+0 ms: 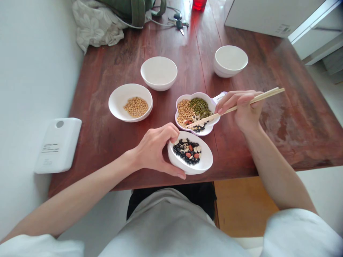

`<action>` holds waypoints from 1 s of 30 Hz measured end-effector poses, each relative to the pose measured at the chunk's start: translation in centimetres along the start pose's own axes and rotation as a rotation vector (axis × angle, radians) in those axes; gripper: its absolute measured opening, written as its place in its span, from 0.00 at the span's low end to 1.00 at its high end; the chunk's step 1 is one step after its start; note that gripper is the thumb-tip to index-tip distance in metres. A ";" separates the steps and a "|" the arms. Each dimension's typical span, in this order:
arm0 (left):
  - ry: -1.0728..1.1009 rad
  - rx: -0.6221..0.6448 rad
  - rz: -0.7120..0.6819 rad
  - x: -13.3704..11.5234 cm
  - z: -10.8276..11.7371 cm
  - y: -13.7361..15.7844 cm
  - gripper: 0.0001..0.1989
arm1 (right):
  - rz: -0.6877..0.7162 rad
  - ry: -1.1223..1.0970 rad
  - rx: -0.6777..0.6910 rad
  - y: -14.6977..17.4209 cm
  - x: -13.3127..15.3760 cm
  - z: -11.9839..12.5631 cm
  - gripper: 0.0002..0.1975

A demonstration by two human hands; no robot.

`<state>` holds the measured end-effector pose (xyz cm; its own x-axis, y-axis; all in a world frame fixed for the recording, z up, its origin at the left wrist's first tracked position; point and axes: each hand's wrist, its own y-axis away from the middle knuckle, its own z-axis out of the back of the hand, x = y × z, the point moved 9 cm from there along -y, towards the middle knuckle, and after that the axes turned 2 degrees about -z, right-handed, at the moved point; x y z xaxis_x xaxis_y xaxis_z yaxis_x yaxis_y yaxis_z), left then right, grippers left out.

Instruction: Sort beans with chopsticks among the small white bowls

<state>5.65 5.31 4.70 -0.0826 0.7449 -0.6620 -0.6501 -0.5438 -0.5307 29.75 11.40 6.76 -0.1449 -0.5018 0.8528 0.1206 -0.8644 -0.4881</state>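
Note:
My left hand (158, 150) grips the side of a white bowl (205, 160), tilted near the table's front edge. Inside it lie black beans (184, 155) mixed with peanuts, some red-skinned and some pale. Wooden chopsticks (252, 101) are held in my right hand (243, 107), their tips down in a flower-shaped dish (215, 123) with a purple rim. That dish holds yellow soybeans (184, 109), green mung beans (200, 107) and a few black beans and peanut pieces around the tips. Whether the tips pinch anything is too small to tell.
A white bowl of soybeans (136, 107) stands at the left. Two more white bowls stand behind, one mid-table (159, 73) and one at right (231, 60). Keys (179, 23), a green bag (120, 9), a red cup (199, 4) and a white box (268, 16) are farther back.

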 end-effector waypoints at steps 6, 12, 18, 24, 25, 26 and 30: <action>0.010 0.008 0.009 0.1 0.0 0.1 0.41 | -0.046 -0.008 -0.065 -0.1 -1.1 0.5 0.37; 0.026 0.011 0.014 0.2 0.0 0.2 0.42 | -0.018 -0.058 -0.199 -0.6 -1.1 1.9 0.38; 0.025 0.003 -0.001 0.1 0.1 0.2 0.44 | -0.048 -0.048 -0.248 -0.7 -1.6 3.2 0.35; 0.056 -0.003 0.008 0.3 0.0 0.2 0.43 | -0.046 -0.019 -0.165 -0.6 -1.3 2.6 0.29; 0.053 -0.004 0.005 0.2 0.0 0.2 0.43 | -0.055 -0.017 -0.151 -0.6 -1.2 2.4 0.29; 0.046 -0.005 0.003 0.2 0.1 0.2 0.43 | -0.063 -0.017 -0.137 -0.6 -1.2 2.2 0.29; 0.028 -0.005 -0.005 0.1 0.1 0.2 0.42 | -0.076 -0.022 -0.110 -0.6 -0.6 1.7 0.28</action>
<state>5.40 5.28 4.60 -0.0579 0.7368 -0.6736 -0.6467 -0.5417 -0.5370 31.47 12.31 6.85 -0.1281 -0.4347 0.8914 0.0014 -0.8989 -0.4381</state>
